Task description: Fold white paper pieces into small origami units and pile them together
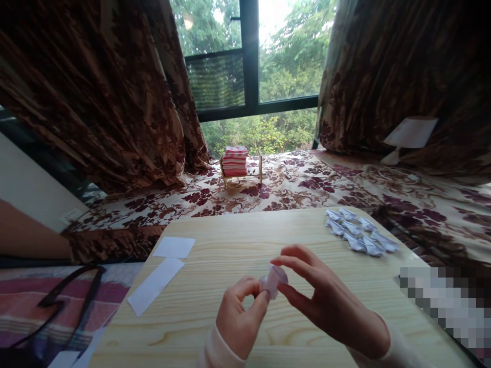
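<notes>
A small piece of folded white paper is held up over the light wooden table. My left hand pinches its lower left side between thumb and forefinger. On the other side, my right hand touches the paper's upper edge and right side with forefinger and thumb, the fingers curved around it. The paper's exact shape is partly covered by my fingers. Several folded white paper pieces, pointed and boat-like, sit grouped at the table's far right corner. To the left lie a flat paper rectangle and a longer paper strip.
Beyond the table, a flowered cloth covers a window ledge. On it stand a small wooden rack with stacked pink striped cloths and a white lamp. A black strap lies on bedding at left, beside more white paper.
</notes>
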Demonstrator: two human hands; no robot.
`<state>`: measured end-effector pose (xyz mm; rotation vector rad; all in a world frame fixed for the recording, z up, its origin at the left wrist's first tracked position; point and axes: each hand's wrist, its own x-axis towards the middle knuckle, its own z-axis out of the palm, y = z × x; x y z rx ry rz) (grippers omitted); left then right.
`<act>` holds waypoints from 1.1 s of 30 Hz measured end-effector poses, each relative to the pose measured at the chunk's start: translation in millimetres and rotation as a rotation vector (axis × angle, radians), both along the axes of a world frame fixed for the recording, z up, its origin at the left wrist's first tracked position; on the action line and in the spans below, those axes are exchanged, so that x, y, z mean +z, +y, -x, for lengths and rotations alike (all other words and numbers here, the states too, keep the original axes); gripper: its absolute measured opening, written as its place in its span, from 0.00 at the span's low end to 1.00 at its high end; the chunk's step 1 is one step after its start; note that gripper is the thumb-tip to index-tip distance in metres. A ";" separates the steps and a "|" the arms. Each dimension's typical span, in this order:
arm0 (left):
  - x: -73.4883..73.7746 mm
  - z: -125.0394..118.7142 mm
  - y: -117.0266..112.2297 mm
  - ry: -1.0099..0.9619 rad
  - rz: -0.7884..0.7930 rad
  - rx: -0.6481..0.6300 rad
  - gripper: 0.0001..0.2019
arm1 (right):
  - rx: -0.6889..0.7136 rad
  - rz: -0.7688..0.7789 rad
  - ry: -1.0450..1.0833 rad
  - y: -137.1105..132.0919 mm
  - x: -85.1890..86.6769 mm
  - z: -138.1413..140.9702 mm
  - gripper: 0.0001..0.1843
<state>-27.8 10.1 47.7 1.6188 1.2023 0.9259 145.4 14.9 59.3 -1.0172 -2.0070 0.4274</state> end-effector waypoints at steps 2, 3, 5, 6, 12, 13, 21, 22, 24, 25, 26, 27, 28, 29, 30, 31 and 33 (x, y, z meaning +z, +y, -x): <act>1.3 2.7 2.3 -0.039 0.051 -0.041 0.10 | 0.060 -0.049 -0.058 -0.2 3.9 -2.1 0.23; 1.0 4.0 3.1 -0.058 0.068 -0.060 0.10 | 0.095 -0.047 -0.082 -0.4 5.7 -2.5 0.25; -1.4 6.2 4.3 -0.098 0.095 -0.071 0.11 | 0.150 -0.022 -0.101 -1.1 8.1 -2.2 0.25; -3.2 7.1 4.7 -0.121 0.108 -0.058 0.12 | 0.166 -0.010 -0.099 -1.6 8.5 -1.7 0.24; -10.3 9.7 3.0 -0.254 0.148 0.030 0.14 | 0.165 0.009 -0.058 -1.0 0.6 -0.5 0.18; -10.0 9.3 1.9 -0.255 0.141 0.008 0.12 | 0.163 0.008 -0.056 -0.3 -0.6 -0.4 0.16; -6.8 1.8 -1.0 -0.237 0.143 0.027 0.10 | 0.087 -0.091 -0.119 0.3 2.3 2.3 0.11; -6.0 1.1 -0.6 -0.239 0.154 0.023 0.10 | 0.081 -0.117 -0.142 -0.1 2.9 2.3 0.11; -3.9 0.0 0.1 -0.249 0.176 0.019 0.10 | 0.073 -0.170 -0.182 -0.5 4.0 2.1 0.10; -3.0 -0.4 0.5 -0.253 0.187 0.022 0.10 | 0.067 -0.195 -0.198 -0.6 4.6 2.1 0.10; -2.1 -0.8 0.9 -0.256 0.201 0.025 0.11 | 0.061 -0.217 -0.214 -0.7 5.2 2.1 0.10; -1.5 -1.1 1.1 -0.258 0.214 0.031 0.11 | 0.055 -0.234 -0.227 -0.8 5.9 2.3 0.10; -0.9 -1.6 1.3 -0.257 0.225 0.039 0.12 | 0.049 -0.246 -0.238 -0.8 6.6 2.6 0.11; -0.6 -2.0 1.4 -0.253 0.234 0.046 0.13 | 0.047 -0.256 -0.247 -0.9 7.2 3.0 0.11; -0.2 -2.5 1.3 -0.247 0.237 0.054 0.13 | 0.045 -0.264 -0.253 -1.1 7.8 3.5 0.11; 0.1 -3.0 1.0 -0.239 0.231 0.061 0.13 | 0.043 -0.268 -0.259 -1.2 8.3 4.1 0.11; 0.8 -3.9 0.2 -0.217 0.193 0.070 0.13 | 0.044 -0.277 -0.269 -1.7 9.1 5.4 0.10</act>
